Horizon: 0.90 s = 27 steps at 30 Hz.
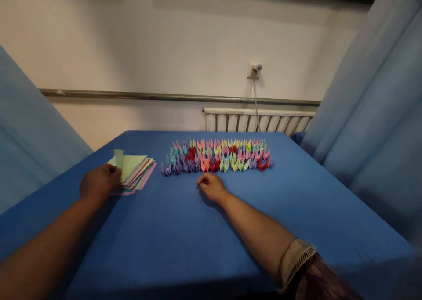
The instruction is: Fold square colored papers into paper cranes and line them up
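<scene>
On the left of the table, my left hand (100, 180) pinches a pale green sheet of paper (118, 157) by its edge, lifting it over a fanned stack of coloured paper squares (136, 168). My right hand (212, 187) rests on the blue cloth with its fingers curled in, and nothing shows in them. Just beyond it stand several rows of small folded paper cranes (224, 161) in purple, red, pink, yellow, green and teal. The rows are apart from the paper stack.
A blue cloth (184, 238) covers the table. Blue curtains hang at the left (29, 133) and the right (372, 115). Behind the table are a white radiator (237, 120), a wall pipe (148, 95) and a socket (253, 70) with a plugged-in cord.
</scene>
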{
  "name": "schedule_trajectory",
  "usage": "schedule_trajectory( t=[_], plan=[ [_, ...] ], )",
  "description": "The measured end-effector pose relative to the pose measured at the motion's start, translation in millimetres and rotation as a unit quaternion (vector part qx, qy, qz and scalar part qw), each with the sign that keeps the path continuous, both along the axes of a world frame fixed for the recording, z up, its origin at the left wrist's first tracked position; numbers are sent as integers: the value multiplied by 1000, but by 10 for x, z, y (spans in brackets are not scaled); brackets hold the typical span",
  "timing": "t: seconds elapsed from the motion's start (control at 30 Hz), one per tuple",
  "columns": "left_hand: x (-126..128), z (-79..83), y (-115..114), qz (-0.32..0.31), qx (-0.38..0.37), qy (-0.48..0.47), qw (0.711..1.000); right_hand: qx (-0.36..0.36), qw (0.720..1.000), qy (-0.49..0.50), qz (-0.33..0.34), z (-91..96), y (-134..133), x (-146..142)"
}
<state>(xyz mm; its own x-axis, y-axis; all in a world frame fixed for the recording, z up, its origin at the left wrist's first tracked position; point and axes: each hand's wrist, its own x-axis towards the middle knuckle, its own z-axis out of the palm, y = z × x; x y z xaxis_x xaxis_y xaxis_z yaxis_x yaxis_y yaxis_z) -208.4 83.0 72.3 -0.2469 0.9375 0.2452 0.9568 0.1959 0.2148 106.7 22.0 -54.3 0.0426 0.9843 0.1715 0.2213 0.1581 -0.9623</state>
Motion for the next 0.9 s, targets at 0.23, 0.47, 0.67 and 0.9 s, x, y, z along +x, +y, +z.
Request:
schedule_trajectory(
  t=[0.23, 0.47, 0.67, 0.9],
  plan=[
    [684, 79, -522, -113, 150, -352, 917, -25, 996, 81, -3, -11, 5, 3],
    [1562, -131, -832, -284, -167, -660, 675, -80, 975, 206, 4, 156, -235, 249],
    [1639, -559, -728, -301, -235, -624, 682, -142, 908, 379, 106, 324, -411, 707],
    [1583, -674, -697, -284, -228, -583, 726, -138, 947, 280, 73, 262, -402, 691]
  ],
)
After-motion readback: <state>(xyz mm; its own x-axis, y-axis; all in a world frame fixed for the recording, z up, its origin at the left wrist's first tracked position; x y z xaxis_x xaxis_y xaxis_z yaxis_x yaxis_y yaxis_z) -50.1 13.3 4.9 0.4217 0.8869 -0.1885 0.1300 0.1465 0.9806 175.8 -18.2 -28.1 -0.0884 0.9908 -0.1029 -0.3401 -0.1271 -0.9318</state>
